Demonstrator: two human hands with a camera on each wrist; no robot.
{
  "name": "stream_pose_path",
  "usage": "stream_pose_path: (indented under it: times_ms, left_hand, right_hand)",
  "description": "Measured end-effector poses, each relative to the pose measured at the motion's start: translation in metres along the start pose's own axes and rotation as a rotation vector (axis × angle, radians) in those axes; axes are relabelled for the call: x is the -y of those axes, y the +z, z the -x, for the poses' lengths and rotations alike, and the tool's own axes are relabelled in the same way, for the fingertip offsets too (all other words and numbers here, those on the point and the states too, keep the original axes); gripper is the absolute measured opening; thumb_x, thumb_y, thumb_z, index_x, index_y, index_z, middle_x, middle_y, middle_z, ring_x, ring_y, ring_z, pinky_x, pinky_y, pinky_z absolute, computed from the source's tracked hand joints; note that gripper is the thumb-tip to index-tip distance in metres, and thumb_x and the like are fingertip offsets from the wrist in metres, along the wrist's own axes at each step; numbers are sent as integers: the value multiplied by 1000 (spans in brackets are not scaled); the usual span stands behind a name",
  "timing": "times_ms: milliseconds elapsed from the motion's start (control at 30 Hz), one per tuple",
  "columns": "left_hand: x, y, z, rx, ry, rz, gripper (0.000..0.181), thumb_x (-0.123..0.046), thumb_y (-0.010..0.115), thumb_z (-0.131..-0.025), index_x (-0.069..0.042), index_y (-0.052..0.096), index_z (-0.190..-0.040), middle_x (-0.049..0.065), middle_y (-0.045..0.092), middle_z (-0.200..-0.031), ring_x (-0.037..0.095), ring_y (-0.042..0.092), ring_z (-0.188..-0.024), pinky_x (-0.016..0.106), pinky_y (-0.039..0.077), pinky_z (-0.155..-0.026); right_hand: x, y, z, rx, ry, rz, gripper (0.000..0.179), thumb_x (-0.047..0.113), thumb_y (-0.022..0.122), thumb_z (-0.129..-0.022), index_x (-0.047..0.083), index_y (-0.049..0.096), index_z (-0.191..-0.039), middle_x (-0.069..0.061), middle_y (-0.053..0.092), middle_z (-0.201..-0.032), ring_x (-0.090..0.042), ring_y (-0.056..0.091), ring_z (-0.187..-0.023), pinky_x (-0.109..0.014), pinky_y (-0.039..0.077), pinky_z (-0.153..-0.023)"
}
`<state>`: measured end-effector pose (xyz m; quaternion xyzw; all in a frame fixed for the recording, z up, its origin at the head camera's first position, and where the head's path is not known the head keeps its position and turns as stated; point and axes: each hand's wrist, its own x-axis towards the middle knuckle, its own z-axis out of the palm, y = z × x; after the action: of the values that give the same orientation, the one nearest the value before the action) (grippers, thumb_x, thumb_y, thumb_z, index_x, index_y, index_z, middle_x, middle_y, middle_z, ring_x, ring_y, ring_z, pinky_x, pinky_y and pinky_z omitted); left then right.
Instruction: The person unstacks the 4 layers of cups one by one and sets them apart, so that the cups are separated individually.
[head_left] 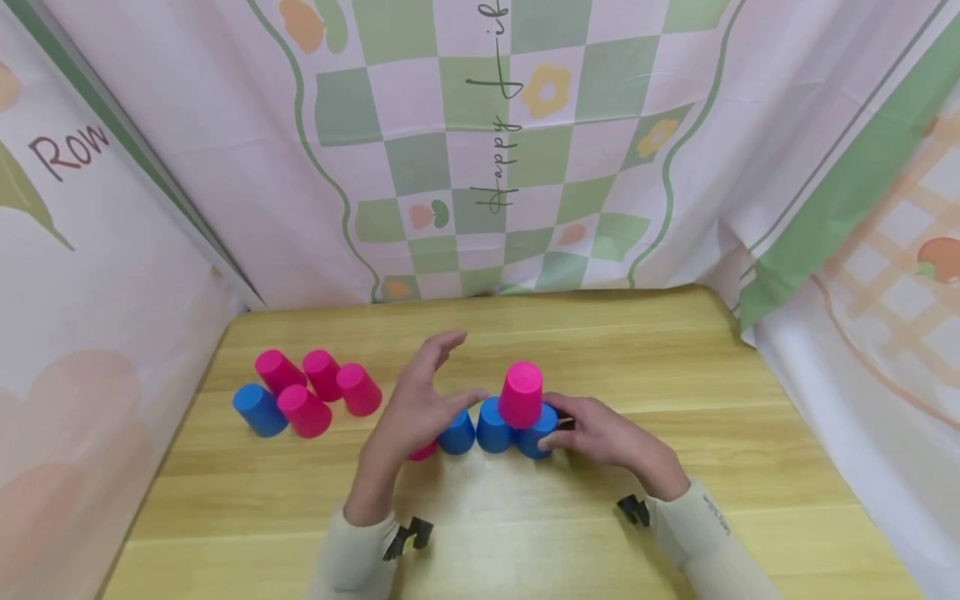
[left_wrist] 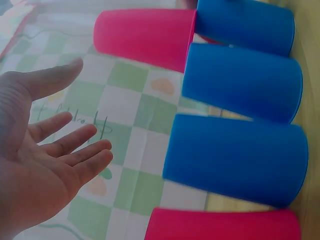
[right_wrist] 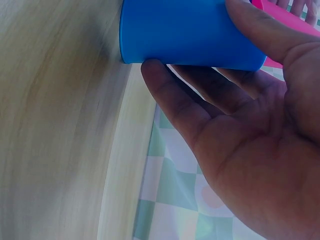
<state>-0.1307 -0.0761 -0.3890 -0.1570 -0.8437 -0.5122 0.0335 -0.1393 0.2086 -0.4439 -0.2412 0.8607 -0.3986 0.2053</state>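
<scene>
Upside-down plastic cups stand in a row on the table. A pink cup (head_left: pixel 521 395) rests on top across the middle blue cup (head_left: pixel 493 427) and the right-end blue cup (head_left: pixel 533 443). My right hand (head_left: pixel 602 431) holds that right-end cup from the side, thumb in front and fingers behind, as the right wrist view also shows. My left hand (head_left: pixel 415 406), fingers spread and holding nothing, hovers over the row's left end. Near its thumb is another blue cup (head_left: pixel 457 436). A lower pink cup (head_left: pixel 423 452) is mostly hidden beneath this hand.
At the table's left stands a loose group of upside-down cups: one blue cup (head_left: pixel 259 411) and several pink ones, such as the pink cup (head_left: pixel 360 390) nearest my left hand. Patterned cloth (head_left: pixel 480 167) hangs behind the wooden table (head_left: pixel 675 350) and along both sides.
</scene>
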Motion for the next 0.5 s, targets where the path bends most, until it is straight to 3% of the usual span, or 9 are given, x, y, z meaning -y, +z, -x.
stream_pose_path:
  times_ms: [133,300,500]
  left_hand:
    - [-1,10,-4,43,49,0,73,-30,80,-82,-29,42,-144,-14,46,-143,17,44,-136,40,44,-107]
    - [-4,21,-7,99,47,22,74,-36,79,-82,-29,41,-145,-13,45,-144,14,43,-135,39,43,-108]
    - [-9,33,-11,121,72,20,77,-37,79,-81,-23,41,-146,-8,45,-146,13,43,-134,36,42,-109]
  right_hand:
    - [0,0,0,-5,-13,4,48,36,71,-89,22,55,-132,2,65,-122,-19,62,-113,-46,50,-100]
    - [0,-1,0,-6,-33,4,44,35,70,-90,23,56,-130,5,65,-120,-17,63,-111,-44,52,-97]
    - [-1,-1,1,3,-33,3,40,34,69,-91,24,56,-128,6,66,-117,-15,63,-109,-40,53,-96]
